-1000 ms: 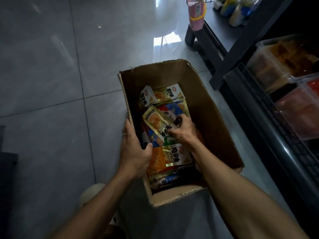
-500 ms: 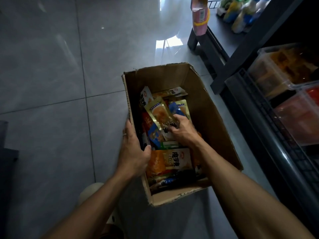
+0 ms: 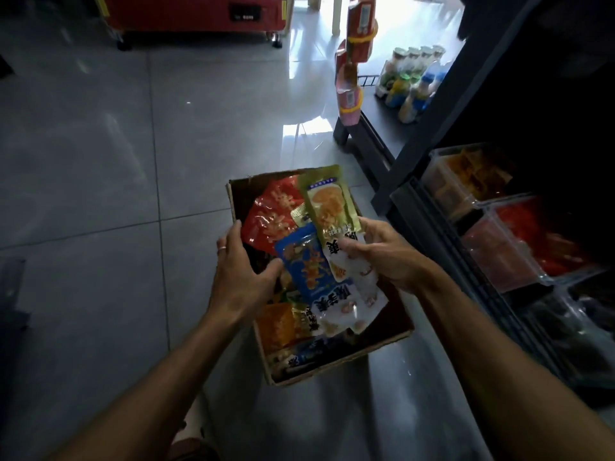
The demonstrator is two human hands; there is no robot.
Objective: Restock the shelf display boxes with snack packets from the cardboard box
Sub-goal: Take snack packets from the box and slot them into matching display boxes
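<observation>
Now up out of the cardboard box (image 3: 336, 371): a fanned bunch of snack packets (image 3: 327, 234), green-gold, blue and white, pinched at the overlapping lower ends by the right hand (image 3: 382, 251), thumb on top, fingers curled beneath. Light, floppy, glossy film, likely to slither apart unless gripped where all overlap. Steadied from the side by the left hand (image 3: 239, 271), fingers fairly straight near the box's left wall, thumb against the blue packet, a red packet (image 3: 273, 214) just beyond its fingers. More packets loose in the box's near end, orange and dark blue. To the right, clear shelf display boxes (image 3: 499, 234) on the dark shelf, holding orange and red packets, well apart from the bunch.
</observation>
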